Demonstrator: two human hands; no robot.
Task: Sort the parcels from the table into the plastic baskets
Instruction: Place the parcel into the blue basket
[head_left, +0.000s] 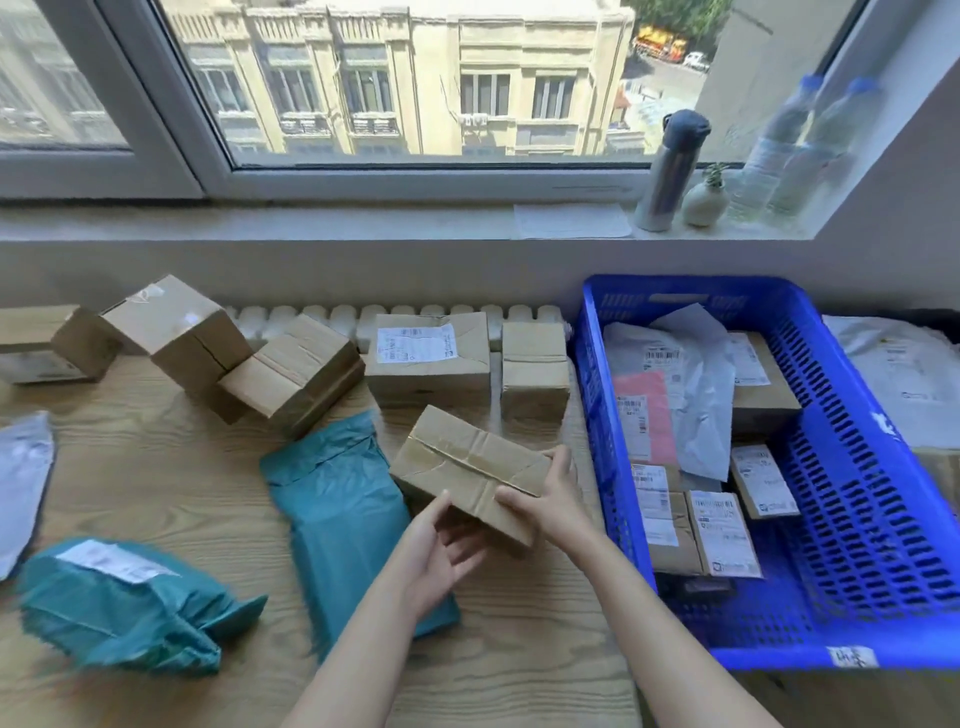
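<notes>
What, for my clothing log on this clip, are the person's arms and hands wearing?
Nothing that shows. The left forearm and right forearm are bare up to the bottom edge of the picture, with no sleeve or cuff in view. The left hand and right hand have no gloves, and no watch, bracelet or ring can be seen.

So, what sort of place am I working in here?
Likely a room or small office used as a makeshift parcel-sorting spot, not a warehouse: taped cardboard boxes and teal mailer bags on a wooden table, a blue plastic basket of labelled parcels, a flask on the windowsill.
</notes>
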